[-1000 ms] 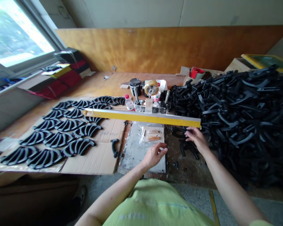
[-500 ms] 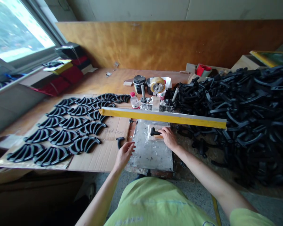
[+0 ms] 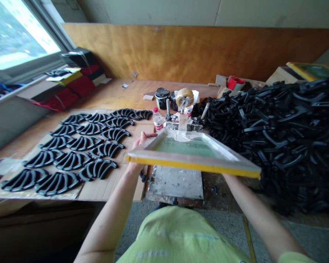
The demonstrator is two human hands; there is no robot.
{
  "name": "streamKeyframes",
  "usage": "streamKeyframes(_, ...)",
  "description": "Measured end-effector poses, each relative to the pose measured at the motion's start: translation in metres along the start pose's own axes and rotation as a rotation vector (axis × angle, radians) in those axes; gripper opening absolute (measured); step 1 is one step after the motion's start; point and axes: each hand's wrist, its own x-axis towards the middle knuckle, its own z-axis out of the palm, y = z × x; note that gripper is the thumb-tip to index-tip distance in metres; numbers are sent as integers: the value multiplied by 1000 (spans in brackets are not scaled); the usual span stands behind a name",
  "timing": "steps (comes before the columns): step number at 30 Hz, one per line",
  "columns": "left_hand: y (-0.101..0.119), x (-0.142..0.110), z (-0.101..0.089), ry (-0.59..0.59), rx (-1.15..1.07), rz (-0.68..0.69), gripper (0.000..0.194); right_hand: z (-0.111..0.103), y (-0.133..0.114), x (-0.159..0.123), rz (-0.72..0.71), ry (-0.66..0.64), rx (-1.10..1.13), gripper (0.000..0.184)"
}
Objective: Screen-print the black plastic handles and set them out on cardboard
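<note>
A screen printing frame [image 3: 193,164], with a grey rim, yellow-taped front edge and greenish mesh [image 3: 189,147], slants over the grey base plate [image 3: 178,182]. My left hand [image 3: 143,139] is at the frame's left rail; its fingers show above the rail and look closed on it, while the frame's corner crosses my wrist. Beneath the right part of the frame goes my right forearm [image 3: 235,186]; the frame hides that hand and whatever it holds. The middle of the plate is also covered by the frame. A clamp [image 3: 183,126] joins the frame's far side.
Curved black plastic handles [image 3: 57,160] lie in fanned rows on cardboard [image 3: 106,190] at left. A big heap of similar parts [image 3: 285,138] rises at right. Behind the frame stand a bottle [image 3: 157,120], a dark tub [image 3: 162,98] and a tape roll [image 3: 184,97].
The frame's front edge has swung down, so the mesh now shows. My left hand has moved up to its left rail. My right hand, earlier setting a black handle on the plate, is now hidden.
</note>
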Motion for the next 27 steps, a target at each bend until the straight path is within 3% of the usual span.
streamKeyframes(3,-35,-27,-17,-110,70,-213,58,-25,8,27,118,201,-16,38)
streamKeyframes(5,-65,-41,-24,-161,91,-301,59,-24,-8,48,63,252,-7,39)
streamKeyframes(8,-107,-49,-24,-173,98,-330,77,-2,-48,75,-146,142,-66,56)
streamKeyframes(11,-134,-48,-19,-130,141,-301,80,23,-79,90,-186,-41,-187,42)
streamKeyframes(15,-142,-48,-16,-99,178,-291,72,32,-82,90,-121,-257,-284,13)
streamKeyframes(21,-141,-52,-15,-59,159,-282,66,37,-76,73,-23,-171,-381,15)
streamKeyframes(23,-142,-52,-14,-55,163,-287,65,43,-80,59,-101,-183,-359,17)
streamKeyframes(27,-147,-51,-17,-63,180,-304,66,40,-85,25,-404,-302,-258,22)
